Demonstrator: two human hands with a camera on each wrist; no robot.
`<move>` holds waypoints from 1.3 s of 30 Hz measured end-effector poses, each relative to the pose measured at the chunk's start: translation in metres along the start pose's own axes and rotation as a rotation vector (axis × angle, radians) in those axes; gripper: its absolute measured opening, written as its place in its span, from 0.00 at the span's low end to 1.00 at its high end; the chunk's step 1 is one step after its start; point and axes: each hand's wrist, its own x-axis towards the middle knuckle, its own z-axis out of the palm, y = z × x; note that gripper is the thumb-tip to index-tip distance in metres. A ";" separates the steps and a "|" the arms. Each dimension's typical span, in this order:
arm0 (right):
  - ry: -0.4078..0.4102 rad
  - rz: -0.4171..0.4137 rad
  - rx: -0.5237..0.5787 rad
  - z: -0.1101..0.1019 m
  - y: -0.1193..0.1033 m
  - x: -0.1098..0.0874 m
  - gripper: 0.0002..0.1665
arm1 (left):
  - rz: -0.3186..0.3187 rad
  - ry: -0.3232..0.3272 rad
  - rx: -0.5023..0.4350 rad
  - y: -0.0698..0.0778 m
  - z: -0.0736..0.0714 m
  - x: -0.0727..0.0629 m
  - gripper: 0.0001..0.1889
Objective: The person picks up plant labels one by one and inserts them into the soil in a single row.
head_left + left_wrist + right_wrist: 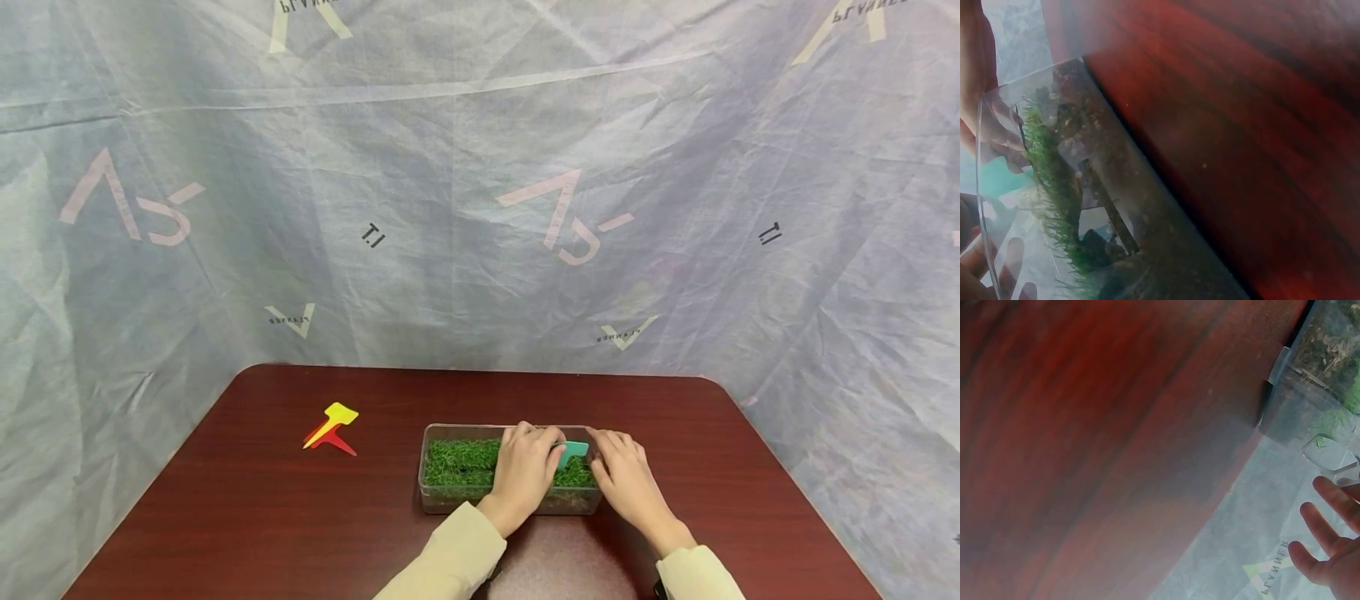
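Teal tag [576, 450] pinched in the left grip [522, 467], at the grass [459, 461] in the box [448, 503].
The left one arches palm-down from the front; the right grip [628, 478], fingers loosely parted, lies at the box's right end.

Dark red-brown table [225, 500]; creased grey printed sheet [450, 167] behind.

Head view: diffuse, even light, mostly sharp; pale glare on the desk [555, 565] toward its near side. Wrist views: hazy, soft focus, whitish veil near the visible desk edge; reflections muddy the clear container [1147, 206].
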 end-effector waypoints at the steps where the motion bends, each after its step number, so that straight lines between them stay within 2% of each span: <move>1: -0.002 0.001 0.000 0.000 0.000 0.000 0.23 | 0.004 0.002 -0.002 0.000 0.001 0.000 0.03; 16: -0.026 0.019 0.019 0.001 0.001 -0.001 0.24 | 0.007 -0.014 -0.002 -0.005 0.001 0.003 0.04; 27: -0.029 0.023 0.027 0.001 0.002 -0.001 0.24 | -0.017 -0.074 -0.005 -0.007 -0.002 0.001 0.10; 34: -0.010 0.012 0.014 0.001 0.001 0.000 0.24 | -0.035 -0.115 0.023 -0.009 -0.006 -0.003 0.11; 39: 0.016 -0.008 0.010 0.001 0.000 0.000 0.24 | -0.036 -0.112 0.042 -0.009 -0.009 -0.003 0.07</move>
